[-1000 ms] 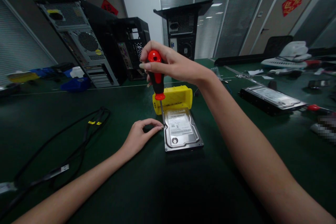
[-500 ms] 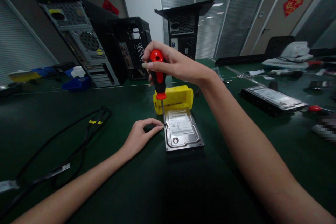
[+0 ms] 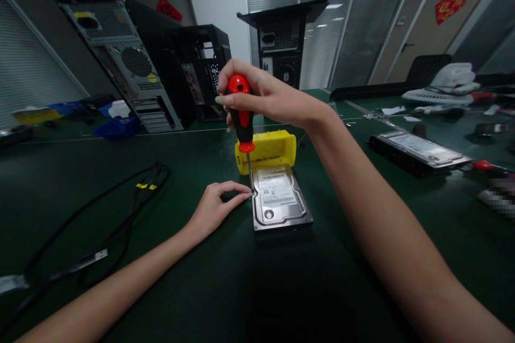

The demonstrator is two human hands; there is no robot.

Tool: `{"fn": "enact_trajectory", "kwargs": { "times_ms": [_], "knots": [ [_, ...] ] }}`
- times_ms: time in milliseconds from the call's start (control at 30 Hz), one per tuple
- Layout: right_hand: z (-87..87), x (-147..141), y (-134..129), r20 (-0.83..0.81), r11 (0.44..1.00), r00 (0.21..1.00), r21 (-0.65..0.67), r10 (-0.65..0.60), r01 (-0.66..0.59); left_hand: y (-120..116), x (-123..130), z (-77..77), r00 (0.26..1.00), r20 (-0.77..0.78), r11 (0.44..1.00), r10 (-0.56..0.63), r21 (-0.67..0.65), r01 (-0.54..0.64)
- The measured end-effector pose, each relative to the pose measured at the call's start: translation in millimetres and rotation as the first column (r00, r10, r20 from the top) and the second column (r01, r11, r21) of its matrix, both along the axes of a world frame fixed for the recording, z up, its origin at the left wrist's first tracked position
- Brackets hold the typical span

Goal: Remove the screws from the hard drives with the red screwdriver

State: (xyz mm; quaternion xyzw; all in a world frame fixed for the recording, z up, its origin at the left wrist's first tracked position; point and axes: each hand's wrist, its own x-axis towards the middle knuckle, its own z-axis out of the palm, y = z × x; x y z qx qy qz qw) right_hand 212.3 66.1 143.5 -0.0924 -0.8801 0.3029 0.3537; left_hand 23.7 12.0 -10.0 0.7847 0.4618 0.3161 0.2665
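My right hand [image 3: 257, 94] grips the red and black handle of a screwdriver [image 3: 244, 131], which stands nearly upright. Its tip is at the left edge of a silver hard drive [image 3: 277, 198] lying label up on the green table. At that same edge, the thumb and forefinger of my left hand [image 3: 223, 201] are pinched together beside the tip; whatever is between them is too small to make out. A yellow bin [image 3: 273, 150] lies on its side just behind the drive, its opening facing me, with small dark bits inside.
Black cables [image 3: 131, 214] lie on the left. Computer cases [image 3: 140, 64] stand at the back. A second hard drive [image 3: 422, 150] rests on a black part at the right, near another screwdriver [image 3: 483, 165]. A blue bin [image 3: 116, 127] sits at the back left.
The screwdriver handle and my right hand have shifted very slightly up and left. My left hand and the hard drive look the same.
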Motion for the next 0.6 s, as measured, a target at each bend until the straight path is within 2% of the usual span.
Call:
{"fn": "enact_trajectory", "kwargs": {
  "times_ms": [433,600],
  "knots": [
    [1.6,-0.4,-2.9,-0.008,0.995,0.999,-0.082,-0.053,0.052,-0.8,-0.1,-0.2,1.0,-0.007,1.0,0.005,0.012,-0.005],
    [2.0,-0.9,-3.7,-0.019,0.998,0.998,-0.049,-0.052,0.051,-0.2,0.1,-1.2,1.0,-0.005,1.0,-0.012,0.008,0.012]
  ]
}}
